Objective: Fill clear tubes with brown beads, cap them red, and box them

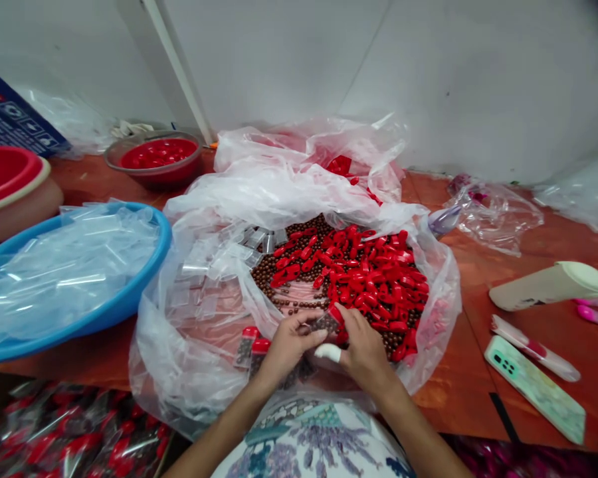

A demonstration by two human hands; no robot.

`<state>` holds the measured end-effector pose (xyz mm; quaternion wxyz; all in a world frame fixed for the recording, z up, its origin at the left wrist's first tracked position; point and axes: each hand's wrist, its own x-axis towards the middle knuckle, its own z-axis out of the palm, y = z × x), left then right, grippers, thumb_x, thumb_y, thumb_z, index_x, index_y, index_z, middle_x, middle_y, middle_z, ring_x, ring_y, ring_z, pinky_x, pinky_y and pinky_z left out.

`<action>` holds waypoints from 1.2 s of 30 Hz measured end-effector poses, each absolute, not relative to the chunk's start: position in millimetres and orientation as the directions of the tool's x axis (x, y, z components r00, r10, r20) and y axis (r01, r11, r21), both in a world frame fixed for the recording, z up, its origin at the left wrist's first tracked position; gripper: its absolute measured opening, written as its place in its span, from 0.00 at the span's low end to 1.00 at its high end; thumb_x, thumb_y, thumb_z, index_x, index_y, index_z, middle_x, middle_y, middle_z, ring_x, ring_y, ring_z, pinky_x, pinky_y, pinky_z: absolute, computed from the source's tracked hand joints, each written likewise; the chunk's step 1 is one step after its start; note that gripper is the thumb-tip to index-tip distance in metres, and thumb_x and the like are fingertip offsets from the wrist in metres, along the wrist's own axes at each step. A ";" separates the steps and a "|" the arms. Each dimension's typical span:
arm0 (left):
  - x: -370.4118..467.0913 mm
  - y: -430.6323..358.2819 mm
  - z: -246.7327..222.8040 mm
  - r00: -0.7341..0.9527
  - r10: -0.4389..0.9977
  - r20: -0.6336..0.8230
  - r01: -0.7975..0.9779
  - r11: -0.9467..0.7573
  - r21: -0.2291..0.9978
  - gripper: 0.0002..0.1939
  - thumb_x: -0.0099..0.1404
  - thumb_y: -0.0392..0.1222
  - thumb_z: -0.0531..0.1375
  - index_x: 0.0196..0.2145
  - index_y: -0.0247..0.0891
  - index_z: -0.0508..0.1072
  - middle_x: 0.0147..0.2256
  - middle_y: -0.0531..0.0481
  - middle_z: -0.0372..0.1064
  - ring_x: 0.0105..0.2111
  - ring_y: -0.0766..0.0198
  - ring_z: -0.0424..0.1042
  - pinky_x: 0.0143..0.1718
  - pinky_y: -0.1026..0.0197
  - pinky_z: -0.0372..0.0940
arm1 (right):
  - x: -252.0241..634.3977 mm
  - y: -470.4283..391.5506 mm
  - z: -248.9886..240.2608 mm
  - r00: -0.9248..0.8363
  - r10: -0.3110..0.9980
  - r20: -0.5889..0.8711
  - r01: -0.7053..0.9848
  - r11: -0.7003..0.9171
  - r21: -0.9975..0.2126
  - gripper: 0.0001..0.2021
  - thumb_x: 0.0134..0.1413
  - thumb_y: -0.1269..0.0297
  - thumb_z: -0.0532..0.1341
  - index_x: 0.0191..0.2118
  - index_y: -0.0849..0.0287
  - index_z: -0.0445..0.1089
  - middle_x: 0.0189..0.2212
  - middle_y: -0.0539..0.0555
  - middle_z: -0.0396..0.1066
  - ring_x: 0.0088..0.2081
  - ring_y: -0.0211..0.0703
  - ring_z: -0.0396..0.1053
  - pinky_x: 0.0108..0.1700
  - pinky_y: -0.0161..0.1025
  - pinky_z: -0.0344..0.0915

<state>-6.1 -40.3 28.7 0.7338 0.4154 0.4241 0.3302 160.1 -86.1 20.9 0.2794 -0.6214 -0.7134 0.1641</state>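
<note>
My left hand (292,342) and my right hand (361,345) meet over the near side of a large open plastic bag (179,358). Between them they grip a small clear packet (326,323) with brown beads inside and a red top. White wrapping covers my right thumb. Within the bag lie strings of brown beads (265,273) and a pile of red plastic pieces (373,285). Small empty clear sleeves (206,257) are scattered at the bag's left. Beside my left wrist rest packets with red tops (245,345).
A blue basin (163,242) of clear sleeves stands left, a bowl (172,174) of red pieces behind. Rightward lie a cup (548,285), a wrapped tube (535,348) and a phone (538,392). Below the table's left edge are many red-topped packets (74,431).
</note>
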 end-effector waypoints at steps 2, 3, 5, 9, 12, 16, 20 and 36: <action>-5.8 -41.5 29.0 0.425 0.842 -0.332 -0.137 0.422 0.896 0.19 0.48 0.38 0.67 0.40 0.36 0.71 0.41 0.47 0.72 0.39 0.59 0.71 0.42 0.60 0.64 | 157.7 -86.0 19.6 -0.091 0.969 0.231 0.846 0.198 -0.496 0.31 0.49 0.63 0.59 0.60 0.62 0.53 0.48 0.63 0.64 0.49 0.55 0.63 0.46 0.46 0.64; -5.9 -42.0 29.9 0.431 0.840 -0.329 -0.126 0.417 0.900 0.19 0.48 0.38 0.67 0.39 0.36 0.70 0.40 0.47 0.72 0.38 0.60 0.71 0.41 0.61 0.64 | 157.1 -85.6 19.6 -0.102 0.964 0.245 0.859 0.210 -0.467 0.30 0.49 0.65 0.59 0.59 0.62 0.53 0.47 0.63 0.64 0.49 0.54 0.63 0.46 0.45 0.64; -6.9 -42.4 32.9 0.460 0.824 -0.332 -0.094 0.416 0.904 0.18 0.49 0.39 0.66 0.38 0.36 0.69 0.39 0.48 0.71 0.36 0.62 0.71 0.38 0.62 0.63 | 157.1 -84.8 21.1 -0.123 0.956 0.268 0.868 0.234 -0.438 0.29 0.49 0.66 0.58 0.59 0.60 0.53 0.45 0.62 0.65 0.47 0.52 0.64 0.46 0.44 0.64; -9.3 -41.5 38.8 0.508 0.799 -0.323 -0.027 0.389 0.921 0.17 0.50 0.40 0.66 0.38 0.38 0.67 0.37 0.50 0.70 0.36 0.62 0.69 0.38 0.63 0.62 | 159.2 -85.8 26.7 -0.134 0.944 0.302 0.862 0.262 -0.434 0.32 0.46 0.58 0.61 0.57 0.60 0.55 0.43 0.60 0.65 0.44 0.52 0.65 0.44 0.45 0.64; -9.0 -41.7 36.4 0.505 0.804 -0.315 -0.007 0.369 0.930 0.17 0.48 0.39 0.67 0.35 0.37 0.66 0.34 0.50 0.69 0.36 0.62 0.68 0.39 0.62 0.62 | 160.5 -88.0 28.2 -0.154 0.939 0.306 0.873 0.275 -0.404 0.32 0.46 0.57 0.61 0.57 0.61 0.55 0.42 0.60 0.65 0.42 0.52 0.65 0.43 0.46 0.64; -6.4 -46.2 29.4 0.493 0.803 -0.334 -0.034 0.402 0.915 0.17 0.48 0.39 0.67 0.33 0.38 0.64 0.33 0.52 0.68 0.34 0.64 0.68 0.37 0.63 0.61 | 161.5 -90.5 24.4 -0.213 0.919 0.333 0.877 0.330 -0.350 0.29 0.45 0.64 0.59 0.56 0.62 0.56 0.39 0.59 0.67 0.38 0.50 0.66 0.40 0.44 0.65; -1.6 -52.6 32.3 0.518 0.779 -0.353 -0.066 0.448 0.892 0.16 0.51 0.44 0.65 0.35 0.38 0.64 0.33 0.52 0.68 0.34 0.63 0.68 0.36 0.64 0.61 | 158.9 -94.4 25.4 -0.245 0.916 0.318 0.851 0.361 -0.382 0.30 0.45 0.68 0.59 0.57 0.61 0.55 0.39 0.58 0.66 0.39 0.49 0.65 0.40 0.43 0.64; 13.4 -61.6 36.0 0.540 0.671 -0.509 -0.148 0.671 0.727 0.29 0.61 0.56 0.51 0.56 0.39 0.59 0.25 0.51 0.70 0.20 0.64 0.68 0.20 0.64 0.62 | 161.6 -106.5 13.8 0.259 0.956 -0.138 -0.166 -0.097 -0.981 0.20 0.43 0.61 0.67 0.43 0.55 0.63 0.33 0.50 0.71 0.32 0.39 0.69 0.34 0.35 0.66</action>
